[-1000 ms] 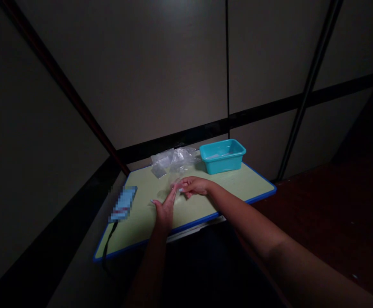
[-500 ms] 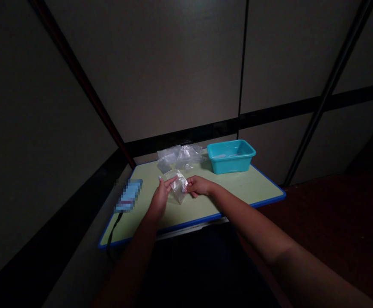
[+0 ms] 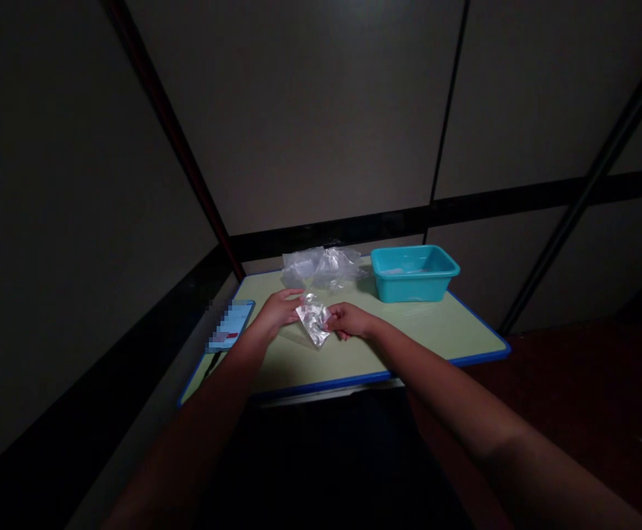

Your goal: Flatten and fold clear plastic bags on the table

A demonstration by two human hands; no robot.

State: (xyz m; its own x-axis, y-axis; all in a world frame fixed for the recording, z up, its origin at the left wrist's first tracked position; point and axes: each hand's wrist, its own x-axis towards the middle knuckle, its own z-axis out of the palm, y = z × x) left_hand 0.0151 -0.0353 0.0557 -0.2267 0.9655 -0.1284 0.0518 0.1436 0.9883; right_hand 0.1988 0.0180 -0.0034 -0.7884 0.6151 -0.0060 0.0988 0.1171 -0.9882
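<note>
A small clear plastic bag point(image 3: 314, 321), shiny and creased, is held over the front half of the table. Its right edge is pinched between the thumb and fingers of my right hand point(image 3: 348, 321). My left hand point(image 3: 280, 309) is at the bag's left edge with its fingers stretched out, some of them partly hidden behind the plastic. Whether the left fingers touch the bag is hard to see. Beyond both hands, a loose heap of clear plastic bags point(image 3: 336, 265) lies at the back of the table.
A turquoise plastic basin point(image 3: 414, 287) stands at the back right of the pale table point(image 3: 409, 327), which has a blue rim. Something pale lies in it. At the left edge lies a phone-like device point(image 3: 233, 324), partly blurred out, with a dark cord. Panelled walls enclose the back and left.
My left hand has turned, its raised thumb lowered and its fingers now stretched toward the bag's left edge. My right hand keeps its pinch. The whole view has shifted slightly.
</note>
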